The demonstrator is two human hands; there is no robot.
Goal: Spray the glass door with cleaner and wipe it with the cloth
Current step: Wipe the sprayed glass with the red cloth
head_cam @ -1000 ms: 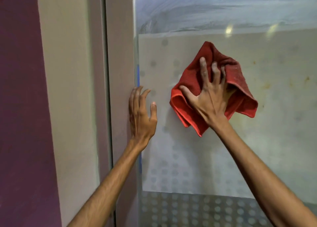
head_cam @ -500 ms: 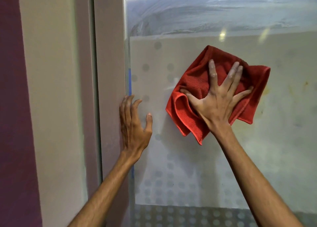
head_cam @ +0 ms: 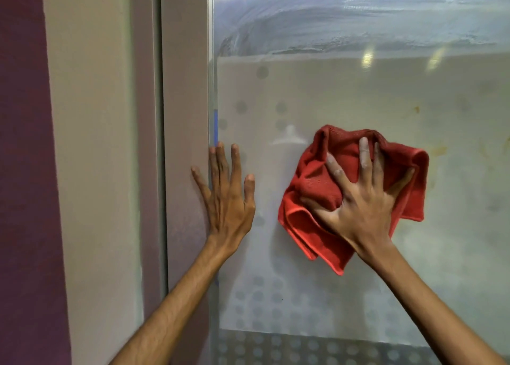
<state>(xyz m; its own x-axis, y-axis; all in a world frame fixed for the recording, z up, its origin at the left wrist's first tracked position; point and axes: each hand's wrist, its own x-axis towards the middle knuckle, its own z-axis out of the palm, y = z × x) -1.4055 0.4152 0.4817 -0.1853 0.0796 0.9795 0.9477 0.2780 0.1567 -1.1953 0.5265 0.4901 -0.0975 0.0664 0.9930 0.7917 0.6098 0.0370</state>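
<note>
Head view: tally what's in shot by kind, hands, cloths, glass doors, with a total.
Hands: 2, left hand flat at the glass edge, right hand pressing the cloth
Cloths: 1, the red cloth
Glass doors: 1, the glass door
Total: 4

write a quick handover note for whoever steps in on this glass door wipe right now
Left hand: flat, fingers straight, pressed on the door's left edge, across the door frame and the glass.
Right hand: fingers spread, pressing the bunched red cloth against the glass door at mid height.
Spray bottle: not in view.
Done: the top band shows a streaky film, so it looks sprayed and partly wiped.
Left: yellowish spots show just right of the cloth; wipe those, then clear the streaks up top.
</note>
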